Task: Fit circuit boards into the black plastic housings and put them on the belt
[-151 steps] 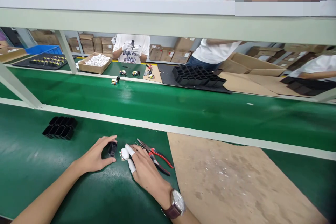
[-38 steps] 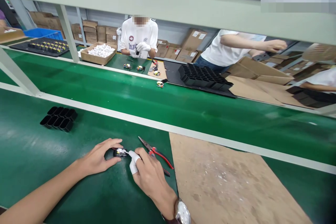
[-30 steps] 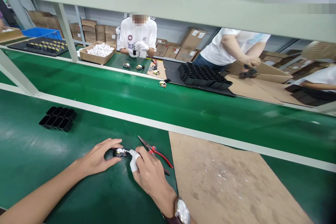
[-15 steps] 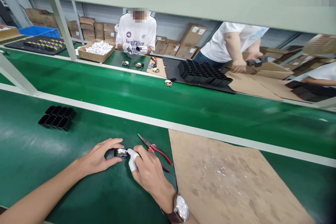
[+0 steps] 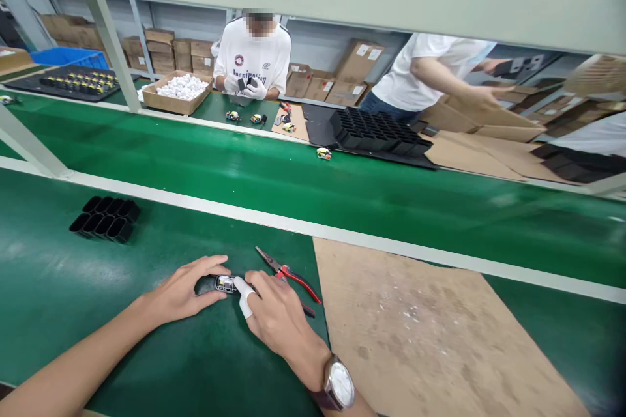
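Note:
A small black plastic case (image 5: 225,283) with a circuit board inside sits between my hands on the green bench, its open side up. My left hand (image 5: 188,288) curves round its left end, thumb at the near side and fingers at the far side. From the right, my right hand (image 5: 274,316), with white covers on the thumb and a finger, grips the case's right end and covers part of it. Red-handled long-nose pliers (image 5: 281,270) lie just beyond my right hand. Several black empty cases (image 5: 105,218) stand in two rows at the left.
A brown board (image 5: 415,332) covers the bench on the right. Past a white rail (image 5: 220,210) runs a green belt (image 5: 235,166) carrying a circuit board (image 5: 323,154). Co-workers stand beyond it, near a box of white parts (image 5: 183,94) and black cases (image 5: 376,130). A beam crosses above.
My right fingers have shifted slightly left over the case. The circuit board on the belt has moved right. At the far right, a co-worker's arms have moved, lifting dark parts.

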`<state>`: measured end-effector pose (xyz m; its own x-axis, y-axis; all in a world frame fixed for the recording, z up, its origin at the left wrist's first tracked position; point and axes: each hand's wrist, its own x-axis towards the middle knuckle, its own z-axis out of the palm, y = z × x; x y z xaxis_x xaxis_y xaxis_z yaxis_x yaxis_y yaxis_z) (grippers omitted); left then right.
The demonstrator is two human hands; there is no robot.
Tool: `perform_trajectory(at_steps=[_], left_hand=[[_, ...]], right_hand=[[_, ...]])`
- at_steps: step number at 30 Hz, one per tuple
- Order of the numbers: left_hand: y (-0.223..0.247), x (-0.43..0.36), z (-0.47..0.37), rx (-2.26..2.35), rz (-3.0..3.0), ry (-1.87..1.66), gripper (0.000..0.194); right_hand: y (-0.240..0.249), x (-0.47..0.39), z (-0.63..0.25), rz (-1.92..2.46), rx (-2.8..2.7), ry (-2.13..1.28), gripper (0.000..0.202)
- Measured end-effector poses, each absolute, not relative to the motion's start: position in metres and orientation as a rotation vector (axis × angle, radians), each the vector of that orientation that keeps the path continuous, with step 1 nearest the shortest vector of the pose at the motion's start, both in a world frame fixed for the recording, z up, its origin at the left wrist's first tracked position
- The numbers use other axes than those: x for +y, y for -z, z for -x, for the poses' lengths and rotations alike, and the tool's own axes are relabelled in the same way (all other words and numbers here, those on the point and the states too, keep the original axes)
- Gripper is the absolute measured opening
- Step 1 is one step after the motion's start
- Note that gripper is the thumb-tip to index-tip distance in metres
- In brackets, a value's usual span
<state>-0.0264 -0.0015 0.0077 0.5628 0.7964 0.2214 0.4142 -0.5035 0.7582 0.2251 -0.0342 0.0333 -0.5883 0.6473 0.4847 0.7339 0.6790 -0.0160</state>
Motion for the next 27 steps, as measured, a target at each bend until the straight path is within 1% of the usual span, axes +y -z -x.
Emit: perform_trajectory(at_steps=[8, 22, 27], left_hand=[[-0.0059, -0.0007, 0.0271, 0.982, -2.125, -0.731, 0.063], [-0.0057, -0.0017, 0.0265, 0.968, -2.141, -0.75, 0.064], [-0.0071, -0.0023, 0.0252, 0.957, -2.136, -0.733, 0.066]], right_hand=[[-0.0327, -0.0338, -0.2293, 1.103, -2.407, 0.187, 0.022], [-0.03, -0.0351, -0.2249, 1.105, -2.38, 0.249, 0.02], [-0.0273, -0.0361, -0.2229, 1.079, -2.376, 0.239, 0.023]])
